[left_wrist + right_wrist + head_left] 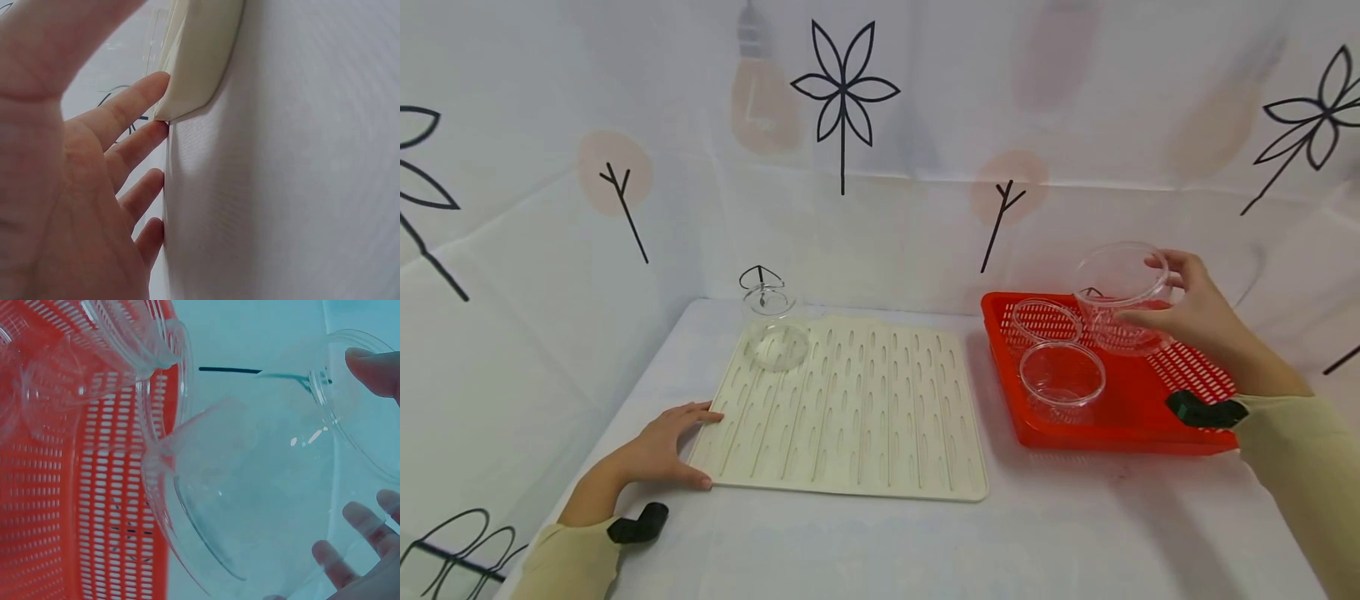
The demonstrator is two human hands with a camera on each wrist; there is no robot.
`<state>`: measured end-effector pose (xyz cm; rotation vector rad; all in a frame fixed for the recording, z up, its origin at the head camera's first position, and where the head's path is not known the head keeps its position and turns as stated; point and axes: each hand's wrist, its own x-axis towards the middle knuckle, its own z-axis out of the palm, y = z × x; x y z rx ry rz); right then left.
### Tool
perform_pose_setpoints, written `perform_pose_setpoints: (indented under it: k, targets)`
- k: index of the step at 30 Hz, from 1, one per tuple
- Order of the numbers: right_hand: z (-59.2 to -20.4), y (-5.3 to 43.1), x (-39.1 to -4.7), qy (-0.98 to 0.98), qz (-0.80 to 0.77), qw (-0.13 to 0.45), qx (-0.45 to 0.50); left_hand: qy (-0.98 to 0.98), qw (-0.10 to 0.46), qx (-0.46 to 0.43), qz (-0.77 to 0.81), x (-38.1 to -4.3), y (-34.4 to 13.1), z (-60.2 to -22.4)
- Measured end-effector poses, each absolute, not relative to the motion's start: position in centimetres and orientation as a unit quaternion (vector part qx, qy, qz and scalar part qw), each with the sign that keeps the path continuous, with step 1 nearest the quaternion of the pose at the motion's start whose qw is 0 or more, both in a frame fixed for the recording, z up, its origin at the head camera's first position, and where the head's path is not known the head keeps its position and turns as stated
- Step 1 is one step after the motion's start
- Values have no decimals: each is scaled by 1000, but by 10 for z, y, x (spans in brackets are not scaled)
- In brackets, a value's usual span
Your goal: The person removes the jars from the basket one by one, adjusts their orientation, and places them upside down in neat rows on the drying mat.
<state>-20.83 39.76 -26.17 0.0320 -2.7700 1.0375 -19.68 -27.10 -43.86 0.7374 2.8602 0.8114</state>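
My right hand holds a clear plastic bowl above the red basket, with the thumb on one side and the fingers on the other. In the right wrist view, the transparent bowl fills the middle, beside the basket's slotted wall. My left hand rests at the left edge of a cream ribbed drying mat, its fingers spread and touching that edge. The left wrist view has extended fingertips against the mat's corner. Another clear bowl stands on the mat's far left corner; which way up is hard to tell.
The shallow red slotted basket sits on the table to the right of the mat. Inside it are more clear bowls, one near its front left. A white printed cloth hangs behind the table.
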Motion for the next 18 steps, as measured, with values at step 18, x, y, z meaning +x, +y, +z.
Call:
perform_pose_setpoints:
  k: [18]
  targets:
    - [-251,358,-205,-935,329,120,63,933,34,247,260,-198,-271,-440]
